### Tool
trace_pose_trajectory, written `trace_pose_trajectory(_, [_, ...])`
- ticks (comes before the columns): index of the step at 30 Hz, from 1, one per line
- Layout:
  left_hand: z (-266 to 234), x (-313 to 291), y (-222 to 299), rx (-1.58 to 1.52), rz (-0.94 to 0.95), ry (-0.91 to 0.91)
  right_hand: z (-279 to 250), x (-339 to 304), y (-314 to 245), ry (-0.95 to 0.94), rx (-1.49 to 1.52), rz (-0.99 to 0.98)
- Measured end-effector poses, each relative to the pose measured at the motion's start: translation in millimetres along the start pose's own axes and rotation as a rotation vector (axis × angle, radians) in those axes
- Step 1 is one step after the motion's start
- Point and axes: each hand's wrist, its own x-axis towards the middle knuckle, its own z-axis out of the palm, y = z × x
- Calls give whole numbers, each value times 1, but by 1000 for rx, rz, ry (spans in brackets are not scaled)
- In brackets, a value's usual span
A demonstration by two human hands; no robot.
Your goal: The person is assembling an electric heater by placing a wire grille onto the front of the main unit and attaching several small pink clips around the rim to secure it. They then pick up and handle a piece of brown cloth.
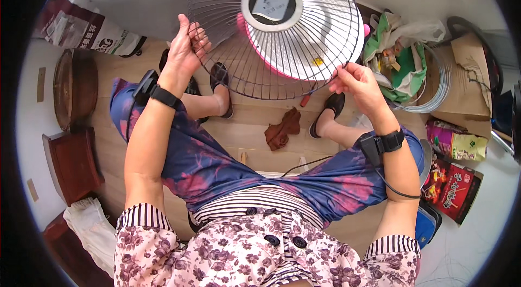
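Observation:
In front of me is a round dark wire guard (272, 4) with a pale ring and a plate at its centre. It looks like the front grille of a dish-shaped heater. Behind it stands a silver reflector dish (320, 26) with a pink rim, offset to the right of the guard. My left hand (186, 48) has its fingers curled at the guard's left edge, thumb pointing up. At the lower right edge, my right hand (357, 83) pinches the guard's outer wire between thumb and fingers.
A brown cloth (283, 130) lies on the floor between my feet, near a small red object (305, 101). To the right are a green bag (410, 67), coiled wire (440, 89), a cardboard box (467, 80) and a red box (453, 189). Wooden pieces (73, 162) stand left.

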Motion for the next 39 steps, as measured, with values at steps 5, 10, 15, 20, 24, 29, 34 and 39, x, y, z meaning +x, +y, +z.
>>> trace_pose_trajectory(5, [-4,1,0,-27,-38,40,0,0,9,4,-102,144])
trace_pose_trajectory(10, [-1,2,-4,47,-51,59,-6,-1,16,24,-341,123])
trace_pose_trajectory(15, [13,-5,-6,49,-35,164,-2,-12,-21,-139,-447,213])
trace_pose_trajectory(20, [24,-7,-12,51,-44,122,33,-17,-43,18,-220,-323])
trace_pose_trajectory(24, [26,-4,-18,119,-45,21,70,-5,-63,161,-703,-752])
trace_pose_trajectory(29, [62,-14,-22,58,-3,174,91,15,-61,207,-969,-1018])
trace_pose_trajectory(34, [63,-15,-27,99,8,129,102,23,-60,275,-1054,-938])
trace_pose_trajectory(39, [57,-18,-27,125,28,123,109,27,-52,233,-1102,-934])
